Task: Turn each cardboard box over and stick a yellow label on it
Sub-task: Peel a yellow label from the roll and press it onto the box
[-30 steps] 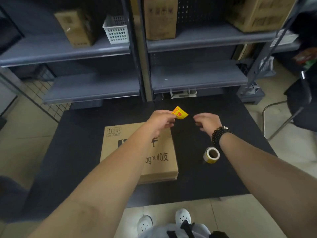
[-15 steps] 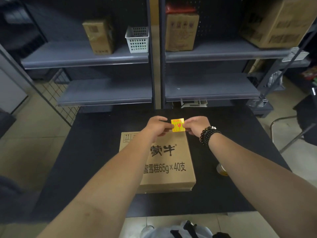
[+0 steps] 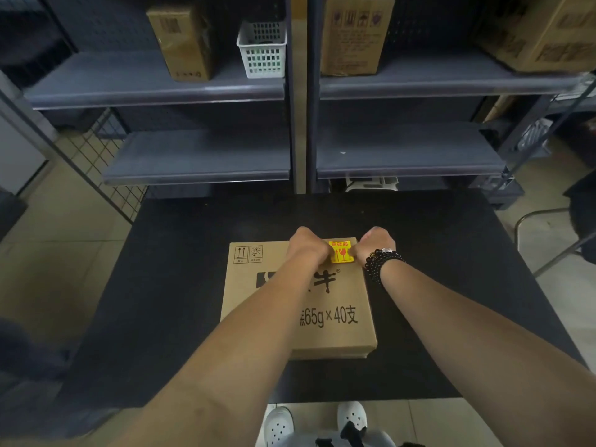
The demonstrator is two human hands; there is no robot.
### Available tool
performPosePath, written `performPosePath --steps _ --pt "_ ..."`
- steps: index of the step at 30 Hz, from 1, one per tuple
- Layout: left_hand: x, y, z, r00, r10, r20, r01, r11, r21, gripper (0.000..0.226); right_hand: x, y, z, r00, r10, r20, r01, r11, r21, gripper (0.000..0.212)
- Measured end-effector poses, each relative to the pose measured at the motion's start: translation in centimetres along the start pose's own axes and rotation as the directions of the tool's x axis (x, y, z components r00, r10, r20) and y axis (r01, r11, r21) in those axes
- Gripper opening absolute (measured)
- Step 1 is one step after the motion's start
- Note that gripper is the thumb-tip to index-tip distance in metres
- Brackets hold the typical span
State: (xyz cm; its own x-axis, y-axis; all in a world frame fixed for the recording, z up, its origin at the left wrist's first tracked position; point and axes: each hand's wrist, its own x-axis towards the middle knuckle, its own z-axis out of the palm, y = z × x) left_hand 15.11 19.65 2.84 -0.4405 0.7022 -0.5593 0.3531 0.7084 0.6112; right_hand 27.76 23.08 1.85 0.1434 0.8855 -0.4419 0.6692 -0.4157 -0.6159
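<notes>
Black table (image 3: pixel 180 285), grey shelving (image 3: pixel 193 162), white basket (image 3: pixel 263 50) on upper shelf, wire grid panel (image 3: pixel 106 162)

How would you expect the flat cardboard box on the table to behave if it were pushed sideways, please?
The cardboard box lies low and broad on the black table, so it would probably slide rather than tip. Its square, unsagging edges suggest it is fairly stiff. Its weight cannot be judged.

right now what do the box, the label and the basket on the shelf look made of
Box: brown corrugated cardboard, matte, with black print and a layered edge at the near end.
Label: probably glossy paper or film sticker, yellow with red print, lying flat at the box's far right corner between both hands.
Basket: white moulded plastic by the look, with a lattice of holes.
</notes>
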Motion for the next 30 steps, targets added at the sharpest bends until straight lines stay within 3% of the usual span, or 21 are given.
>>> performPosePath --steps 10,27,30 --pt "0.4 0.3 0.7 1.0 -0.022 -0.007 0.022 0.998 0.052 0.029 0.6 0.4 0.3 0.999 0.039 0.005 -0.039 0.999 -0.031 0.041" --pt "-0.3 0.9 1.0 0.999 0.029 -0.043 -0.022 0.986 0.164 0.016 0.6 0.2 0.8 1.0 0.023 0.02 -0.021 0.995 -0.096 0.033" --pt "-0.2 0.9 1.2 0.998 0.046 -0.052 -0.036 0.983 0.179 0.025 0.6 0.3 0.9 0.999 0.034 0.03 -0.031 0.996 -0.088 0.034"
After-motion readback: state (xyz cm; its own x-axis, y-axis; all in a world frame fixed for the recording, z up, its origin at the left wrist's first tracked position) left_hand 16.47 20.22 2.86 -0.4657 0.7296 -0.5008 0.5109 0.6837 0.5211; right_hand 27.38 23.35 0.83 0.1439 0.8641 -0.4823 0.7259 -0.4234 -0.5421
